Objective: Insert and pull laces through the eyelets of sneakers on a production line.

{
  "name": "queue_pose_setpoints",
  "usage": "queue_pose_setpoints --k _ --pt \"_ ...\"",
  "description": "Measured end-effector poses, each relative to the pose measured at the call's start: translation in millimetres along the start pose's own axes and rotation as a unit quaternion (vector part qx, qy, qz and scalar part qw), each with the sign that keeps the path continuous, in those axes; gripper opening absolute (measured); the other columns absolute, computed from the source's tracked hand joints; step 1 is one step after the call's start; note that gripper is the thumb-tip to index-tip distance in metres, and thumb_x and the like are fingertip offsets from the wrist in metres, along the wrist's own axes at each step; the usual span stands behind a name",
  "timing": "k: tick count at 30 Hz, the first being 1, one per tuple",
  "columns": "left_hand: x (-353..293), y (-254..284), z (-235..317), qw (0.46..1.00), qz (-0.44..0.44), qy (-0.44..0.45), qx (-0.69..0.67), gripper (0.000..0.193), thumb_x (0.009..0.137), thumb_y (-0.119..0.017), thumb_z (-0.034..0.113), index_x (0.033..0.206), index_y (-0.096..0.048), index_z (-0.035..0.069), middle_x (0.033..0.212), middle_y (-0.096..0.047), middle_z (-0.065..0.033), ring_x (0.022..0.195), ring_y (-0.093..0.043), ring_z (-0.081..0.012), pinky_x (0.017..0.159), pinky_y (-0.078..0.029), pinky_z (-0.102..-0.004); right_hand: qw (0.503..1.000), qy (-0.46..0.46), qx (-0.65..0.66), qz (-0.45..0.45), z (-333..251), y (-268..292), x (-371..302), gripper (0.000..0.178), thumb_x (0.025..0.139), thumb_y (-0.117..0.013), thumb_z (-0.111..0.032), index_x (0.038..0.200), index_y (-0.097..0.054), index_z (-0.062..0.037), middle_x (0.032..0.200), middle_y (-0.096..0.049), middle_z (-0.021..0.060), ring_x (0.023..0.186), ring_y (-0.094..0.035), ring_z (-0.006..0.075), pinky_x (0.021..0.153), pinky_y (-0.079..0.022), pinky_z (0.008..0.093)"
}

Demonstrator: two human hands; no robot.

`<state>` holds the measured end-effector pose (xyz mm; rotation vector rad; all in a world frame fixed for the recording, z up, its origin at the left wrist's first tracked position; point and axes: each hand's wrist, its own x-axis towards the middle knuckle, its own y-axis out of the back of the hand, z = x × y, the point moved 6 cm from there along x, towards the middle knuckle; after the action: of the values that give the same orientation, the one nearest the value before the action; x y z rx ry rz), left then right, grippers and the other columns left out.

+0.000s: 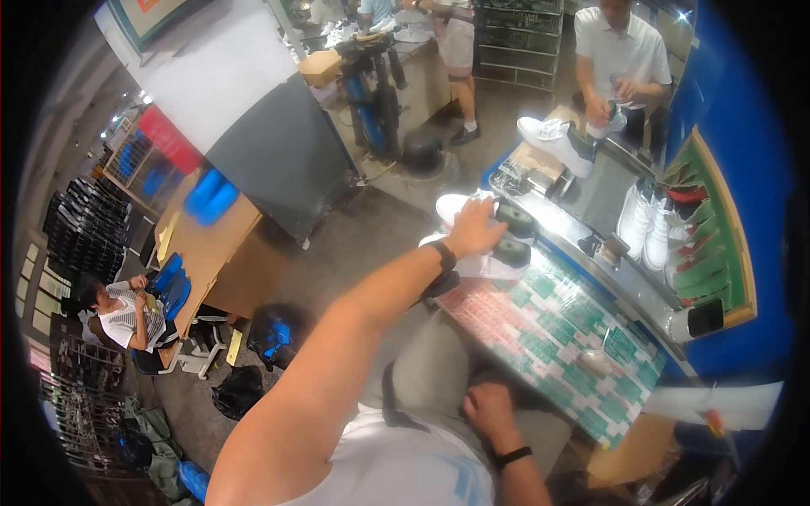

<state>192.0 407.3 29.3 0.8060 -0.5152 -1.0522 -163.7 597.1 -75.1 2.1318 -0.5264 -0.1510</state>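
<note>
White shoes, frame centre, were touched by left hand; right hand was seen lower, apart. Neither's grip could be told.

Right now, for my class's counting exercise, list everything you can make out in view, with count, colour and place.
Patterned tabletop: one, green, white and reddish, before the person
Nearest shoes: two, white with dark openings, its far-left end
Single shoe: one, white, beyond the tabletop
Upright shoes: at least two, white, farther right
Framed board: one, green, wooden-edged, far right
Co-worker: one, white shirt, upper right
Seated person: one, pale striped top, left
Desk: one, brown, left
Bags: two, black, lower left
Small box: one, tan, top
Left hand: one, black wristband, on nearest shoes
Right hand: one, black wristband, near lap
Smaller background things: too blurred to count
</note>
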Motion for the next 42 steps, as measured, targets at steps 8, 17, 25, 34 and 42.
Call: queue_pose_setpoints --k 8,17,25,34,42 --pt "17.5 -29.5 -29.0 0.98 0.129 -0.147 -0.031 0.072 0.1 -0.058 0.018 0.168 -0.043 0.0 0.172 -0.043 -0.0279 0.161 -0.036 -0.0476 0.135 -0.027 -0.0536 0.841 -0.146 0.172 -0.491 105.9 -215.2 -61.2 0.051 0.103 -0.062 -0.039 0.122 -0.082 0.0042 0.124 -0.079 0.0311 0.115 -0.079 0.0416 0.097 -0.06 0.0517" --pt "15.1 -12.1 -17.7 0.991 0.037 -0.101 -0.075 0.073 0.101 -0.052 0.023 0.168 -0.04 -0.005 0.173 -0.04 -0.0309 0.163 -0.03 -0.0545 0.135 -0.022 -0.0606 0.74 -0.275 0.493 -0.366 106.5 -346.0 -248.6 0.038 0.105 -0.06 -0.029 0.125 -0.079 -0.0024 0.124 -0.079 0.0202 0.116 -0.076 0.0349 0.099 -0.057 0.0502" --pt "3.2 -3.7 -31.1 0.997 0.026 -0.062 -0.041 0.076 0.095 -0.052 0.021 0.166 -0.043 -0.004 0.174 -0.039 -0.0299 0.163 -0.03 -0.0555 0.136 -0.019 -0.0647 0.815 -0.134 0.205 -0.525 76.9 -251.6 -89.2 0.04 0.106 -0.054 -0.029 0.124 -0.079 -0.0029 0.129 -0.077 0.0296 0.126 -0.073 0.0467 0.109 -0.055 0.0518" --pt "9.7 -19.5 -17.5 0.988 0.076 -0.127 -0.047 0.076 0.095 -0.051 0.018 0.168 -0.042 -0.001 0.173 -0.043 -0.0262 0.163 -0.035 -0.0468 0.136 -0.026 -0.0532 0.776 -0.289 0.319 -0.461 141.7 -229.5 -79.7 0.041 0.097 -0.06 -0.025 0.118 -0.083 0.003 0.127 -0.076 0.0332 0.125 -0.074 0.0442 0.107 -0.057 0.0516" --pt "126.5 164.0 -43.8 0.979 0.135 0.101 -0.117 0.122 0.094 -0.081 0.009 0.177 0.01 0.0 0.101 -0.078 -0.016 0.083 -0.076 -0.021 0.073 -0.064 -0.0375 0.933 -0.254 0.146 -0.209 97.1 -72.9 -7.3 0.055 0.104 -0.065 -0.051 0.129 -0.079 -0.0032 0.119 -0.08 0.0274 0.113 -0.078 0.0447 0.102 -0.06 0.0522"
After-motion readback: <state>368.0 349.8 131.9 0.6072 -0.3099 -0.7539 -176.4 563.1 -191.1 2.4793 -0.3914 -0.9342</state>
